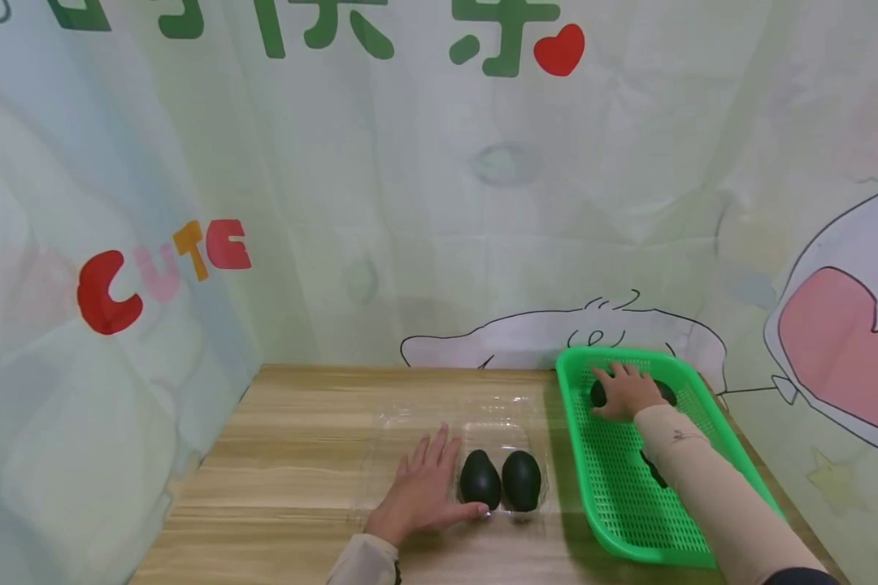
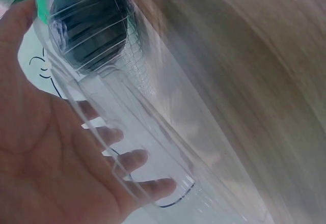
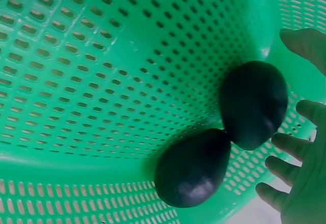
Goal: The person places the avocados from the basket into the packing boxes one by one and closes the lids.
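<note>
My left hand [image 1: 426, 487] rests with spread, straight fingers on a clear plastic clamshell container [image 1: 493, 435] on the table. Two dark avocados, one [image 1: 480, 479] beside my thumb and another [image 1: 521, 481] to its right, sit in the container's near part. In the left wrist view, fingers show through the clear plastic, and a dark avocado [image 2: 91, 25] lies behind ridged plastic. My right hand [image 1: 629, 394] reaches into the green basket [image 1: 618, 496]. Its fingers are spread close to one avocado [image 3: 253, 104]; a second avocado [image 3: 193, 168] touches the first. Contact cannot be told.
The perforated basket stands at the table's right side, just right of the container. Bare wooden table [image 1: 263, 471] extends to the left. A printed cloth [image 1: 424, 203] hangs behind and at both sides.
</note>
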The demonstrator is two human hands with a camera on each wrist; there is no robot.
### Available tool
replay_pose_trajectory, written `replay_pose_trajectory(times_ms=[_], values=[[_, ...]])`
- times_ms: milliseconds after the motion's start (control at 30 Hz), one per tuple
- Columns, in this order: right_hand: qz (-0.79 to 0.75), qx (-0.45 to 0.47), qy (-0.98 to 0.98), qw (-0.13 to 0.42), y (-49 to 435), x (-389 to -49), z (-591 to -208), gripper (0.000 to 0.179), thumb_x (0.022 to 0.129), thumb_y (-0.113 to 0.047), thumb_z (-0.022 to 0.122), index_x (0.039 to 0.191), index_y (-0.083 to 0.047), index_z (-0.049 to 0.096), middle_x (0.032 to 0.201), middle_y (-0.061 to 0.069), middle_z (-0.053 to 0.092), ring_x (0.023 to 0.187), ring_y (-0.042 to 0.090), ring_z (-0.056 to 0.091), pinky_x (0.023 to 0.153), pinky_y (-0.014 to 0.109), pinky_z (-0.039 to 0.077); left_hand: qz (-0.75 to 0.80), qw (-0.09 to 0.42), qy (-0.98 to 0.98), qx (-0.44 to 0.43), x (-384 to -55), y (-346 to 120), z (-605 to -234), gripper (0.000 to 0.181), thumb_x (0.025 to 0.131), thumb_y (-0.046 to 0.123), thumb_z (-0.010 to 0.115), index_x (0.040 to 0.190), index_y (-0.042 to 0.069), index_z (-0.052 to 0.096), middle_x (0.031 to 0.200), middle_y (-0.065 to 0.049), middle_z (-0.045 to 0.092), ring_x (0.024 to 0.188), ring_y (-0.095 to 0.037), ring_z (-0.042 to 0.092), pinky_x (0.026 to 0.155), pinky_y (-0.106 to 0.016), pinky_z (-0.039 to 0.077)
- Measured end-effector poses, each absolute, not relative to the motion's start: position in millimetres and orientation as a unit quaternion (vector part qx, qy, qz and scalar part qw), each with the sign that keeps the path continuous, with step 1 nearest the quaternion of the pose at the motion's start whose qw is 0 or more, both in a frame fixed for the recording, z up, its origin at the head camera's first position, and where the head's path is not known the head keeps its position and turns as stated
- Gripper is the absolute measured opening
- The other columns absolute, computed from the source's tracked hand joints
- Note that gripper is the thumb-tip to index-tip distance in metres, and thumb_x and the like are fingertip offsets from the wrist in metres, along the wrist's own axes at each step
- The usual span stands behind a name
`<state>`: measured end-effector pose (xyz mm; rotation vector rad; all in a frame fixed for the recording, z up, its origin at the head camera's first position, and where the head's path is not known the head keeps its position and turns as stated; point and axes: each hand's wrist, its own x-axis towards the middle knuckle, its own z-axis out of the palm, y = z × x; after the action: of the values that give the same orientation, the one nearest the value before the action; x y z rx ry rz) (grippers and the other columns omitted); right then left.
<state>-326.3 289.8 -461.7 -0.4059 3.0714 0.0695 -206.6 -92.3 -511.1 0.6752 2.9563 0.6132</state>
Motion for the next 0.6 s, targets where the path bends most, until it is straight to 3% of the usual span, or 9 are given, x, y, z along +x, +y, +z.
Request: replay_pose_trajectory(times_ms=[400,600], values=[[-0.056,-0.115,0.989,0.074,289.4,-327.0,-478.2,0.075,0.09,-0.025,0.076,0.148,0.007,0.041,0.148,0.044,0.03,0.134,0.065,0.031,0.096,0.074,0.042,0.199,0.03,0.955,0.216,-205.6,-92.5,-510.6,0.116,0.079,0.081,0.06,0.16,0.006,0.027,0.169,-0.019,0.016,0.149,-0.049,0.024,0.108,-0.078,0.027],[-0.054,-0.124,0.988,0.078,288.0,-327.9,-484.9,0.065,0.091,-0.021,0.074,0.14,0.012,0.048,0.143,0.045,0.035,0.131,0.065,0.035,0.099,0.072,0.041,0.199,0.033,0.956,0.212,-206.9,-92.4,-512.4,0.116,0.079,0.083,0.059,0.161,0.008,0.026,0.169,-0.018,0.015,0.15,-0.048,0.022,0.108,-0.078,0.026]])
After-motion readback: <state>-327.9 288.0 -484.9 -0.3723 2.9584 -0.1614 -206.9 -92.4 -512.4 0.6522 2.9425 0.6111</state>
